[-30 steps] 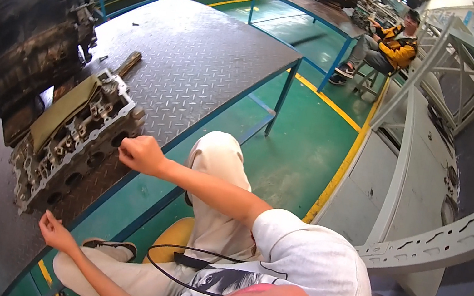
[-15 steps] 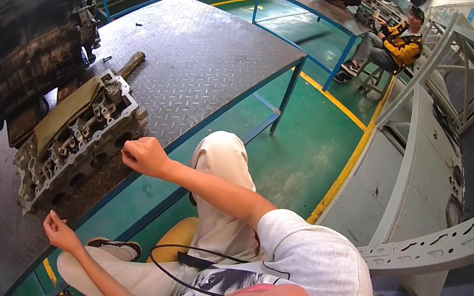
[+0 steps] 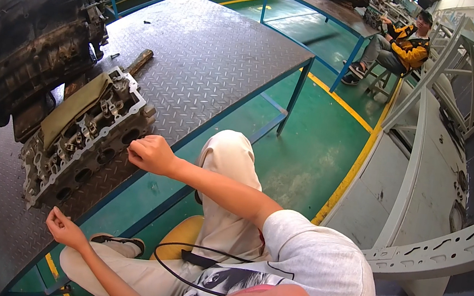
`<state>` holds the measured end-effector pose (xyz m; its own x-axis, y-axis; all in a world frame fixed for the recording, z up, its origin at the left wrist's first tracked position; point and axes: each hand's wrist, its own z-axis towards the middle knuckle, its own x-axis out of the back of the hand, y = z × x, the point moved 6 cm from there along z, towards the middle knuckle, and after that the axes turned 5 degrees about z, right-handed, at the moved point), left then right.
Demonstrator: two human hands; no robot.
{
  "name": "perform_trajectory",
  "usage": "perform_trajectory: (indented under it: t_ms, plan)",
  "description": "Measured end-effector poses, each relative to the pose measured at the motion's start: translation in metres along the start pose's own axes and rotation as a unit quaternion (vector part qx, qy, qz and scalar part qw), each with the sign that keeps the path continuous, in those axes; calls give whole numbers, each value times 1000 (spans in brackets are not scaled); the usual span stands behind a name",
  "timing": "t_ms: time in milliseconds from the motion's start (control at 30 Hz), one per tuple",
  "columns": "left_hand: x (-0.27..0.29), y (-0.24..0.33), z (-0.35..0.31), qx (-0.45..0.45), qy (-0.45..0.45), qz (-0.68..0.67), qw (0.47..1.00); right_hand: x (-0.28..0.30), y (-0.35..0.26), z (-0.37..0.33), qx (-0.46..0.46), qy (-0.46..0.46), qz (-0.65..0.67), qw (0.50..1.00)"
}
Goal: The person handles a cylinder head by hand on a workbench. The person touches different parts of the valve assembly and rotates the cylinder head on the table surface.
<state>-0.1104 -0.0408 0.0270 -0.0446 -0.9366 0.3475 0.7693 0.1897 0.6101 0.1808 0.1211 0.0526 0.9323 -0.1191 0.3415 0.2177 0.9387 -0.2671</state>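
A grey metal cylinder head (image 3: 100, 138) lies on the steel-topped table, its row of round ports facing me. A flat olive-brown strip (image 3: 74, 108) rests along its top. My right hand (image 3: 152, 154), fingers curled closed, is beside the head's right end; from here I cannot tell whether it touches. Near the opposite, lower-left end is my left hand (image 3: 67, 229), thumb and fingertips pinched together and apart from the metal. Anything inside either hand is hidden or too small to make out.
Behind the cylinder head stands a large, dirty engine block (image 3: 32, 48). A brown handle-like bar (image 3: 140, 61) and a small bolt (image 3: 115, 55) lie on the treadplate table (image 3: 216, 49). A seated person (image 3: 404, 47) is at the far right, near a grey metal frame (image 3: 403, 177).
The whole view has shifted slightly to the right. Both hands keep nearly the same closed pose and place beside the cylinder head.
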Motion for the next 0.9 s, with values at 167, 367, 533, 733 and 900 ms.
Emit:
perform_trajectory:
  t_ms: [167, 367, 533, 733, 900]
  plan:
    - [3, 7, -1, -36, 26, 18, 999, -1, -1, 0, 6, 2, 10, 1000]
    - [3, 8, -3, -55, 36, 23, 998, -2, -2, 0, 19, -1, -10, 1000]
    - [3, 9, -3, -63, 44, 18, 997, -5, -8, 0, 42, -5, -9, 999]
    - [1, 10, -4, -63, 57, 17, 996, -18, -29, -18, 64, -34, 23, 997]
    - [0, 7, -5, -59, 63, 12, 996, -40, -43, -35, 75, -84, 71, 991]
